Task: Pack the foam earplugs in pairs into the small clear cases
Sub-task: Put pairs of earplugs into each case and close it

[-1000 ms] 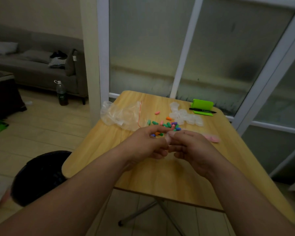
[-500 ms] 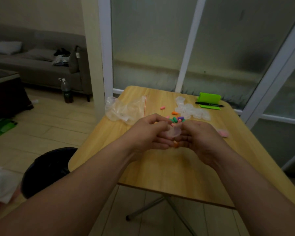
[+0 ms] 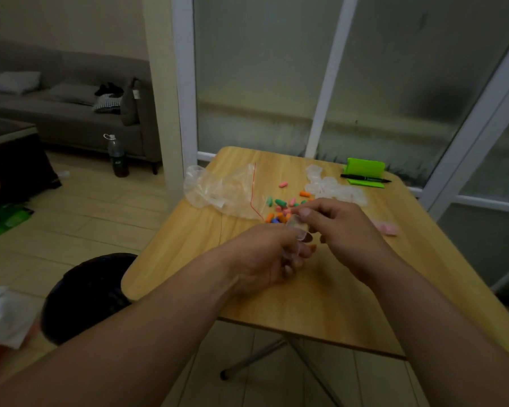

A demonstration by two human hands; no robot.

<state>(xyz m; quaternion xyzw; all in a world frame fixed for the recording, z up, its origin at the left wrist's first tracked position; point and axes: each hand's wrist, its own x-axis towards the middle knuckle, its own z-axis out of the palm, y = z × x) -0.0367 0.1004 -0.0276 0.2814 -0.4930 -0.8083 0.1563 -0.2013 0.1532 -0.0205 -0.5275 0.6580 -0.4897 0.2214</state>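
Holding a small clear case (image 3: 296, 228) above the table (image 3: 321, 304), I see my left hand (image 3: 262, 255) curled round its lower part and my right hand (image 3: 346, 227) pinching its top. The loose earplugs (image 3: 279, 211) lie just behind the hands, and the empty cases (image 3: 335, 190) are further back, to the right.

Left hand (image 3: 265, 257), right hand (image 3: 347, 227): 2 bare arms (image 3: 159, 333), nails apparently short.

I read this as a home living room: grey sofa (image 3: 65, 118) with cushions (image 3: 12, 82) at 10 o'clock, bottle (image 3: 116, 157) on tiled floor (image 3: 86, 218), frosted sliding doors (image 3: 262, 83) at 12, wooden table (image 3: 321, 304) close in.
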